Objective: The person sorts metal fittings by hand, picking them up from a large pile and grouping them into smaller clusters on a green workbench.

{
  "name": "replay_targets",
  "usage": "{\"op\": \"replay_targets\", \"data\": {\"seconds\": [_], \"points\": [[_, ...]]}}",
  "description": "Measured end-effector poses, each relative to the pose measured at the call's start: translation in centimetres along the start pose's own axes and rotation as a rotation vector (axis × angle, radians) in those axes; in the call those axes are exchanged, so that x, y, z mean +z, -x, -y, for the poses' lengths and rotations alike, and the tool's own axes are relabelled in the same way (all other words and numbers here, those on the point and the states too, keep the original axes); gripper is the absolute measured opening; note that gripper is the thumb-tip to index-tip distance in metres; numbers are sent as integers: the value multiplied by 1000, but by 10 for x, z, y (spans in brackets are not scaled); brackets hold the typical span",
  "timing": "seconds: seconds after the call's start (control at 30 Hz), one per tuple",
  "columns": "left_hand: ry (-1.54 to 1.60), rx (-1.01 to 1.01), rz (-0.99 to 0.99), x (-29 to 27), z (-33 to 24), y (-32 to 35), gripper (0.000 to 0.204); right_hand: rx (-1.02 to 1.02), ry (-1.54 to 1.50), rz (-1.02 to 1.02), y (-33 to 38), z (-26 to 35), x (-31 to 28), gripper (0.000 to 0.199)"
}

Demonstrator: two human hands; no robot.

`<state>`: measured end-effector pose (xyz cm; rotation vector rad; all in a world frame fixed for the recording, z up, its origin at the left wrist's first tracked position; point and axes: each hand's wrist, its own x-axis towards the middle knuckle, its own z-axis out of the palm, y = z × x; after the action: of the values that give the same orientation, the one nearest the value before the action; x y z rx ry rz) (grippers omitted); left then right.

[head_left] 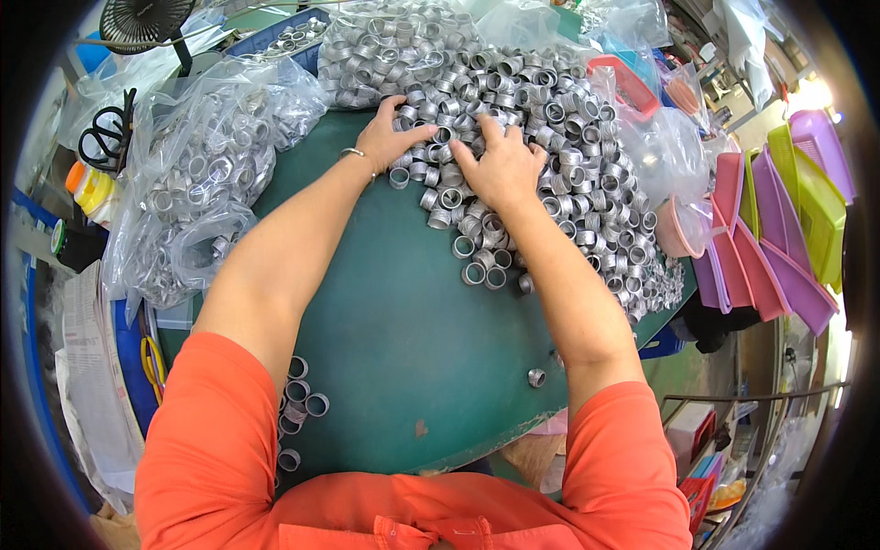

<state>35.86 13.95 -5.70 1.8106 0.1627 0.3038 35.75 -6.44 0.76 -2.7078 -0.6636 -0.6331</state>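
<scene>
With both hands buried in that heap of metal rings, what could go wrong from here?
1. The pile of metal rings runs right to the far right edge of the green table; raking with the left hand and right hand could push some over.
2. A single ring lies close to the near edge and might get knocked off by the right forearm.
3. The loose rings under the left elbow could be swept off likewise.
</scene>
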Motion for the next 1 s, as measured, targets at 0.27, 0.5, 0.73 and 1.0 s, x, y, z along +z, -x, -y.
{"op": "replay_targets", "data": {"seconds": [0.27, 0.5, 0.73, 1.0], "points": [[-182, 80, -25, 25, -14, 60, 62, -108, -265, 138, 33, 2, -3, 48], [-320, 142, -137, 38, -21, 120, 46, -86, -363, 175, 82, 22, -20, 50], [-207, 180, -205, 41, -26, 170, 38, -138, -338, 22, 126, 36, -29, 45], [-337, 164, -342, 49, -32, 206, 36, -228, -427, -62, 152, 39, -41, 35]]}}
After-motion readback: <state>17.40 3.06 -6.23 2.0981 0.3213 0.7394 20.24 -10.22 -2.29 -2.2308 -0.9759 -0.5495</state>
